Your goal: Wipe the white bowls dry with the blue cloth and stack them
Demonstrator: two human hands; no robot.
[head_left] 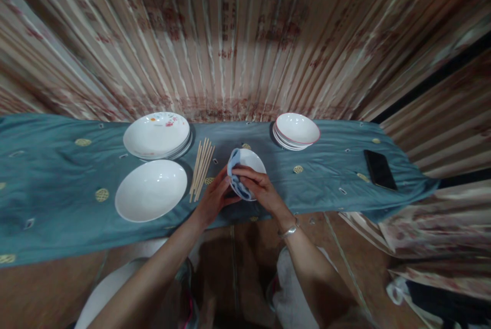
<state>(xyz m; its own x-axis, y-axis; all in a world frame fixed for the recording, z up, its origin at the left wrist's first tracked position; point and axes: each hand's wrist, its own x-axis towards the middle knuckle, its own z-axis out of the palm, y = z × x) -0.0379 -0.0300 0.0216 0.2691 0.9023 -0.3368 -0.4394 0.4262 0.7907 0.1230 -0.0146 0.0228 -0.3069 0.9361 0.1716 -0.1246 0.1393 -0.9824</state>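
Note:
A small white bowl (256, 160) is held over the front part of the cloth-covered table, tilted a little. My left hand (217, 196) grips the bowl's left side, fingers closed round its rim and underside. A blue and white cloth (235, 160) lies over the left rim and down into the bowl. Inside the bowl, my right hand (259, 185) is closed on that cloth and presses it against the inner wall. The right fingertips are partly hidden by the cloth. Just left of my hands lie several wooden chopsticks (202, 169), side by side.
Flowered plates (157, 134) are stacked at the back left, with a large white bowl (151, 191) in front. Red-rimmed bowls (297, 128) stand stacked at the back right. A black phone (380, 169) lies near the right end of the teal tablecloth (326, 185). Curtains (245, 37) hang behind.

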